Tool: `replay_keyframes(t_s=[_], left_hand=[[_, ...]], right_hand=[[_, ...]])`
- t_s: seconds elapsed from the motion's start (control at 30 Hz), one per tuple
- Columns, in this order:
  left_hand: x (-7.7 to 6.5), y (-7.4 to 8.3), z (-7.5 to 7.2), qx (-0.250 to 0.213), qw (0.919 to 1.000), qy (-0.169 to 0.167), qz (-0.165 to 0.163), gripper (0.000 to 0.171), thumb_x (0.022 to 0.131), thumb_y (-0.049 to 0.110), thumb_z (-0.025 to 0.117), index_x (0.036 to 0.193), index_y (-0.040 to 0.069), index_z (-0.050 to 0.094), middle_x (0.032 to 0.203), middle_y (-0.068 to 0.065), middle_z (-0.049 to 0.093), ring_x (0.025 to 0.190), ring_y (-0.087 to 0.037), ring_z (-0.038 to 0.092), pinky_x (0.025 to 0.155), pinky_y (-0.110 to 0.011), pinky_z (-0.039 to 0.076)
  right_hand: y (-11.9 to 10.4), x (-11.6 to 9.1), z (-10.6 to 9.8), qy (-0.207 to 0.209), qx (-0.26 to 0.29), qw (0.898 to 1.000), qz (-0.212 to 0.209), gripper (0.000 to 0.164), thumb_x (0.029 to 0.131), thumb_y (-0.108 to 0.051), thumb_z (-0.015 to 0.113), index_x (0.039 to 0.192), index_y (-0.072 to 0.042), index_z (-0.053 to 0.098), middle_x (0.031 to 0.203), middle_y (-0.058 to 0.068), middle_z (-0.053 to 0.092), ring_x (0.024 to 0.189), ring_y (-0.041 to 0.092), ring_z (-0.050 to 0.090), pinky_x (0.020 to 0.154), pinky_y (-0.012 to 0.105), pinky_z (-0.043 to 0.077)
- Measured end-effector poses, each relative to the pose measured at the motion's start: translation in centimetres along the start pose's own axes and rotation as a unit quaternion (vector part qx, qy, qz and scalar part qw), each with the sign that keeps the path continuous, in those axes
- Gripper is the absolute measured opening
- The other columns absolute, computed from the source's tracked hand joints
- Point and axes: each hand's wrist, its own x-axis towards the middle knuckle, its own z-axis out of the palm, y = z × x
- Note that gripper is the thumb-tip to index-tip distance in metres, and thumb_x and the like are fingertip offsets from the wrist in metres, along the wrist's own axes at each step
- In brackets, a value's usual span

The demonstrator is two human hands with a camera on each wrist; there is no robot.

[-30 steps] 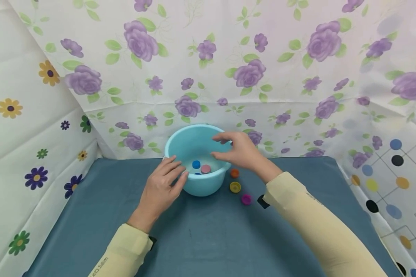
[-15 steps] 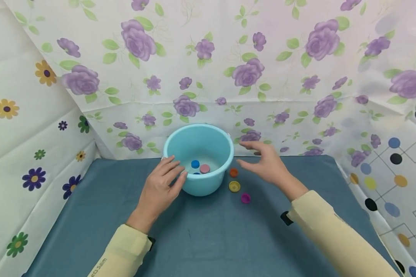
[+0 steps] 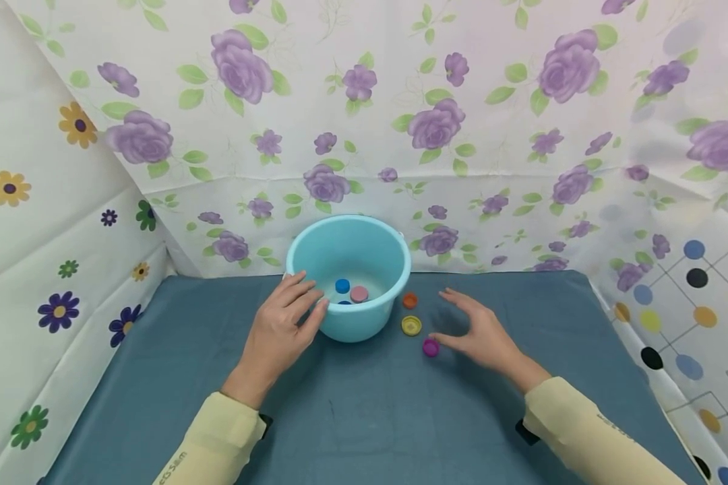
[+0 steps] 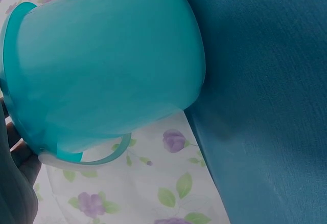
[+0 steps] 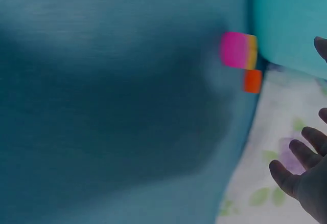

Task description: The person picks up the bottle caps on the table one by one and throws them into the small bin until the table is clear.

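A light blue plastic bucket (image 3: 352, 323) stands near the back of the table. My left hand (image 3: 282, 323) holds its near left rim, the fingers bent over the edge; in the left wrist view those fingers (image 4: 20, 152) lie by the handle's end. Inside the bucket lie a blue bottle cap (image 3: 342, 285), a pink one (image 3: 359, 294) and part of another blue one. Right of the bucket, an orange cap (image 3: 410, 300), a yellow cap (image 3: 411, 326) and a magenta cap (image 3: 431, 347) lie in a slanting row. My right hand (image 3: 485, 337) hovers with spread fingers, thumb tip right at the magenta cap.
A dark blue cloth (image 3: 352, 431) covers the table. Behind the bucket hangs a white curtain (image 3: 352, 135) with purple flowers. Patterned sheets also close off the left and right sides. The bucket's pale handle (image 4: 110, 157) hangs down on its outside.
My right hand has moved out from over the bucket, to the right and down toward the caps. The left hand stays at the bucket's rim.
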Motion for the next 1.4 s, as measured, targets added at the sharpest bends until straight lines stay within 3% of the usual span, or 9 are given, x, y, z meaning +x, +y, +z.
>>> replay_keyframes(t_s=[0.23, 0.37, 0.73, 1.4], left_hand=[[0.0, -0.1, 0.2, -0.002, 1.0000, 0.000, 0.004, 0.024, 0.088, 0.024, 0.065, 0.101, 0.006, 0.073, 0.106, -0.012, 0.069, 0.122, -0.030, 0.054, 0.113, -0.042, 0.040], [-0.1, -0.1, 0.2, -0.001, 1.0000, 0.002, 0.000, 0.024, 0.088, 0.025, 0.065, 0.101, 0.006, 0.073, 0.106, -0.012, 0.069, 0.121, -0.031, 0.055, 0.113, -0.042, 0.040], [0.0, -0.1, 0.0, 0.002, 1.0000, -0.002, -0.005, 0.024, 0.089, 0.025, 0.065, 0.101, 0.006, 0.073, 0.108, -0.012, 0.069, 0.122, -0.030, 0.054, 0.114, -0.040, 0.038], [-0.2, 0.0, 0.1, 0.004, 1.0000, 0.003, -0.005, 0.024, 0.087, 0.025, 0.066, 0.102, 0.006, 0.073, 0.108, -0.012, 0.068, 0.121, -0.031, 0.054, 0.114, -0.040, 0.039]], right_hand=[[2.0, -1.3, 1.6, -0.030, -0.002, 0.999, 0.025, 0.075, 0.073, -0.051, 0.075, 0.138, -0.030, 0.045, 0.146, -0.003, 0.043, 0.136, 0.024, 0.039, 0.106, 0.055, 0.043], [2.5, -1.5, 2.3, -0.039, -0.003, 0.999, 0.018, 0.079, 0.073, -0.054, 0.074, 0.139, -0.024, 0.045, 0.145, -0.001, 0.043, 0.135, 0.024, 0.039, 0.107, 0.054, 0.042], [3.0, -1.7, 3.6, -0.044, -0.020, 0.999, 0.005, 0.071, 0.072, -0.054, 0.075, 0.131, -0.020, 0.055, 0.143, 0.005, 0.046, 0.137, 0.026, 0.037, 0.110, 0.054, 0.039], [2.9, -1.3, 4.5, -0.059, -0.030, 0.998, 0.001, 0.053, 0.074, -0.050, 0.074, 0.117, -0.022, 0.066, 0.140, 0.002, 0.050, 0.137, 0.023, 0.037, 0.109, 0.054, 0.041]])
